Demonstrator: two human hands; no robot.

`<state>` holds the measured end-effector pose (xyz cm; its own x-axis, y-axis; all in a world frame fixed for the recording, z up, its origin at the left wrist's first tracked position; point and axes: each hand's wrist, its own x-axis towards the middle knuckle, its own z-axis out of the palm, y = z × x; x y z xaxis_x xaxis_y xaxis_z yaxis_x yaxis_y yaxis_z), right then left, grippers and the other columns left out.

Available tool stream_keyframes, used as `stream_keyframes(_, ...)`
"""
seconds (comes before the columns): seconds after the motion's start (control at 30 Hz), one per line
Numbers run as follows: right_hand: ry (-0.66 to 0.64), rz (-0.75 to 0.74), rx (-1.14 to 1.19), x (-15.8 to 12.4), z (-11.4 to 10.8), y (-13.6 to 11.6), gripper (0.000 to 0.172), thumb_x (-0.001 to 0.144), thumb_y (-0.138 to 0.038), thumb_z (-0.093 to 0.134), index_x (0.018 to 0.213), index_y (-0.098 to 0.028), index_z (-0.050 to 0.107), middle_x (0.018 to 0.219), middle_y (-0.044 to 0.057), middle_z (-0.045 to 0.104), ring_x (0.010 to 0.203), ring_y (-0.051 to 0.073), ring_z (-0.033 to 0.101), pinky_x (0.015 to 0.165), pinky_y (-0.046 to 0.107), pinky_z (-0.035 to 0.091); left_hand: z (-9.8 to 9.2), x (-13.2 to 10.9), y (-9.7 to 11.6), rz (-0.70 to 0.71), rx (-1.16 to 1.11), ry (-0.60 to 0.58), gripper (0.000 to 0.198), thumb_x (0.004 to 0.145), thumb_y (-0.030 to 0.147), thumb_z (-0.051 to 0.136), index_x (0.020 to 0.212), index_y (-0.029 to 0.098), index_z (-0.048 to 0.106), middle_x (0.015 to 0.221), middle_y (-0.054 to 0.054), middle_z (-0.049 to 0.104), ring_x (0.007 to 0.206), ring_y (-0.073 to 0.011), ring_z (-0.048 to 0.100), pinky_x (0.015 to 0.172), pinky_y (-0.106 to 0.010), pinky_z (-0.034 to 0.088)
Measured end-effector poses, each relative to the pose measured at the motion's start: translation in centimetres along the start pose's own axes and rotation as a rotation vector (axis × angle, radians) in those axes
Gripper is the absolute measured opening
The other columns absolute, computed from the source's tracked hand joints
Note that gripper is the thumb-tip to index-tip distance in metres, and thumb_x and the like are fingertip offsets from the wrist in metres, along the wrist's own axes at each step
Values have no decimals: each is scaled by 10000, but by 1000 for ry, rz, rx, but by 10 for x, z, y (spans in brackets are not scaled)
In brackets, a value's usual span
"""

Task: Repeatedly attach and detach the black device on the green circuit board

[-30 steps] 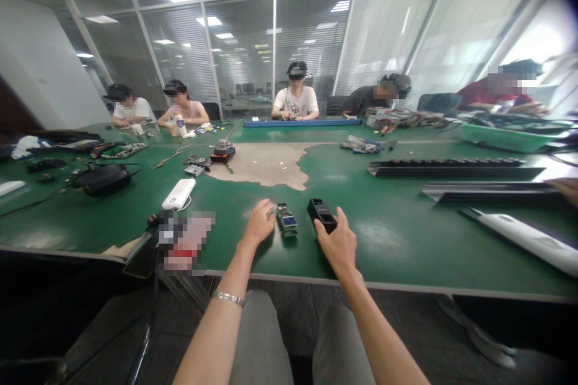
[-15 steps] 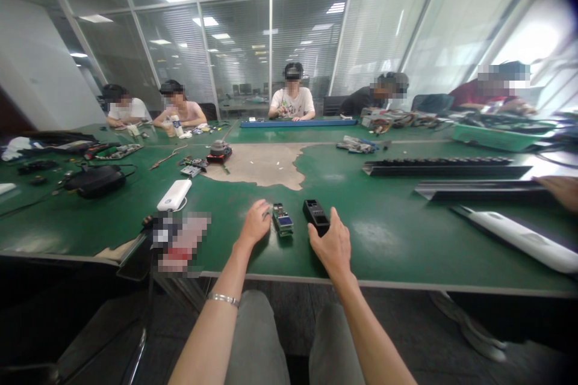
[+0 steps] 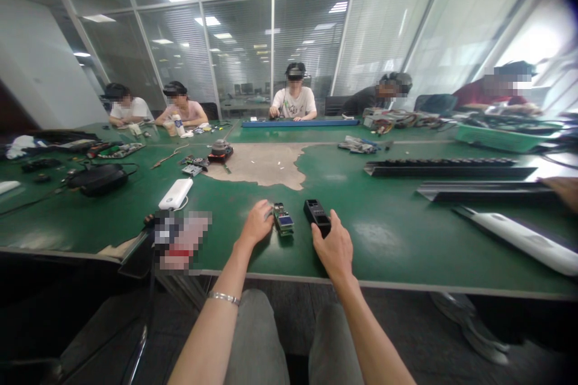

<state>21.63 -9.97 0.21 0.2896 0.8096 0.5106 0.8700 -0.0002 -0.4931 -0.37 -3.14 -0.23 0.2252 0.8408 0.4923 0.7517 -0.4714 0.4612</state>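
Observation:
My left hand point(image 3: 258, 221) rests on the green table, its fingers loosely bent and apart. Its fingertips are close by the left edge of a small circuit board point(image 3: 284, 220) with a blue screen; whether they touch it I cannot tell. To the right of the board lies a black plastic case point(image 3: 316, 215) with rectangular openings. My right hand point(image 3: 334, 246) is around the near end of this case, thumb on the left side and fingers on the right. Board and case lie apart, side by side.
A white power bank point(image 3: 176, 194) and a black pouch point(image 3: 98, 179) lie to the left. Black metal rails point(image 3: 451, 171) and a long white device point(image 3: 524, 239) lie to the right. Several people sit across the table; another person's hand point(image 3: 562, 189) shows at the right edge.
My hands, the board and the case keep nearly the same places. The whole view has shifted slightly. Across the table, the middle person's hand has moved lower.

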Motion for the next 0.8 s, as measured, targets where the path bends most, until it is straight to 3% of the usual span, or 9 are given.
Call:
stream_keyframes(0.27,2,108,112,6,-4,-8,699,826,-503,478,1395,-113,368,1217,168,591,1025,290,581,879,402,415,-1,-1,0,5,-15,14,293,832,204,542,1093,147,661,1281,-135,570,1210,-232,515,1067,-395,399)
stream_keyframes(0.5,23,125,418,14,-13,-48,691,800,-544,526,1349,-135,432,1080,114,670,938,236,632,869,354,444,0,-1,-2,-2,-55,38,289,828,191,541,1091,168,658,1268,-123,579,1204,-227,523,1070,-412,400)
stream_keyframes(0.8,-70,-21,201,6,-6,-86,666,842,-472,482,1383,-99,371,1158,184,618,1008,277,611,849,375,446,2,-2,-5,6,-111,95,376,806,137,507,1172,146,593,1276,-140,568,1209,-232,518,1064,-442,410)
